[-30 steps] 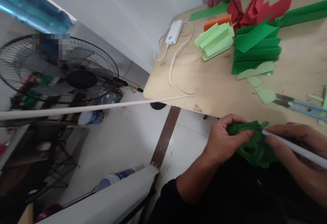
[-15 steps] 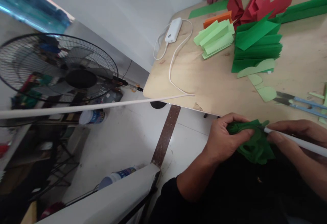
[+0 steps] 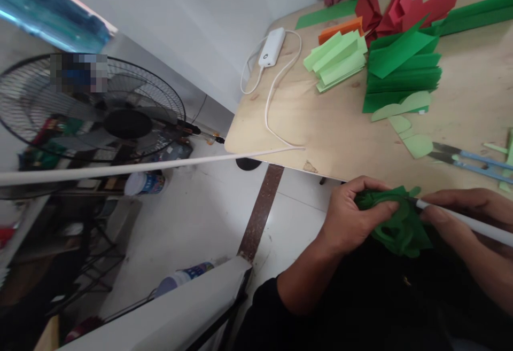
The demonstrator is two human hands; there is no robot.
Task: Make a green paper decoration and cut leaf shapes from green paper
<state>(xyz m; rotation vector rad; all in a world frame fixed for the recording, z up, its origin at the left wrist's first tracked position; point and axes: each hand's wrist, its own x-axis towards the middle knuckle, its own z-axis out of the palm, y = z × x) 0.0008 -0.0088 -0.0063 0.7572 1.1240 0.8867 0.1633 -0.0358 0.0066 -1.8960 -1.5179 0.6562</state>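
My left hand (image 3: 352, 216) is closed around a bunch of dark green cut paper (image 3: 396, 228), held just in front of the near edge of the wooden table (image 3: 320, 126). My right hand (image 3: 465, 217) pinches a thin white stick (image 3: 460, 220) whose tip goes into the green paper. Both hands hover over my dark lap.
On the table lie light green folded strips (image 3: 339, 60), dark green folded paper (image 3: 403, 76), red and orange paper (image 3: 404, 6), pale green cut-outs (image 3: 412, 137), blue-handled scissors (image 3: 468, 161) and a white power bank (image 3: 272, 46) with cable. A long white rod (image 3: 140, 168) and a floor fan (image 3: 92, 108) stand left.
Nearly nothing has moved. My hands and the green paper shifted slightly upward and the paper turned a little on the stick.
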